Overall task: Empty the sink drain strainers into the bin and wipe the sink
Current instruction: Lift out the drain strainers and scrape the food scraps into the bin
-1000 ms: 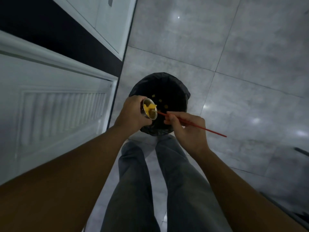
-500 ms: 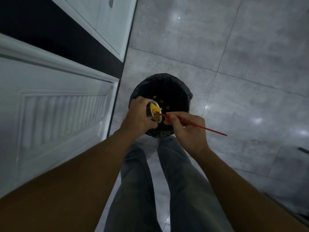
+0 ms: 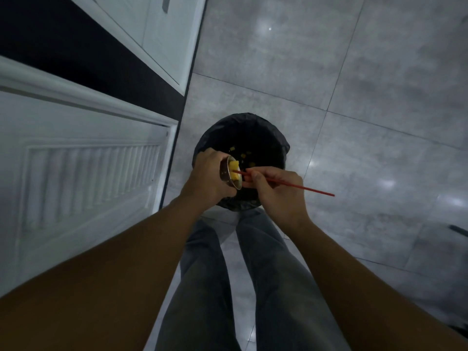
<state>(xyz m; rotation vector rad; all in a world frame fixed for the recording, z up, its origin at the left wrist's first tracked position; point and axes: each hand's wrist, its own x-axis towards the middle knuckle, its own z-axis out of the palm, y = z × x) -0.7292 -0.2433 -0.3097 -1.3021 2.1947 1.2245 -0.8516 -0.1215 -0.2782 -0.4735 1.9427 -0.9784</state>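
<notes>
A round bin (image 3: pixel 274 138) lined with a black bag stands on the floor just ahead of my feet. My left hand (image 3: pixel 207 179) grips a metal drain strainer (image 3: pixel 229 177) tipped on its side over the bin's near rim. Yellow scraps (image 3: pixel 234 171) sit inside the strainer. My right hand (image 3: pixel 278 192) holds a thin red stick (image 3: pixel 304 188) whose tip pokes into the strainer's scraps. Several small yellow bits (image 3: pixel 244 156) lie in the bottom of the bin.
White cabinet doors (image 3: pixel 83 173) run along the left, with a dark gap (image 3: pixel 76 44) above the nearer one. Grey glossy floor tiles (image 3: pixel 367 97) spread to the right and ahead. My legs in grey trousers (image 3: pixel 240 287) stand right behind the bin.
Both hands have stayed over the bin and shifted slightly lower and to the right. The stick tip has gone further into the strainer's yellow scraps.
</notes>
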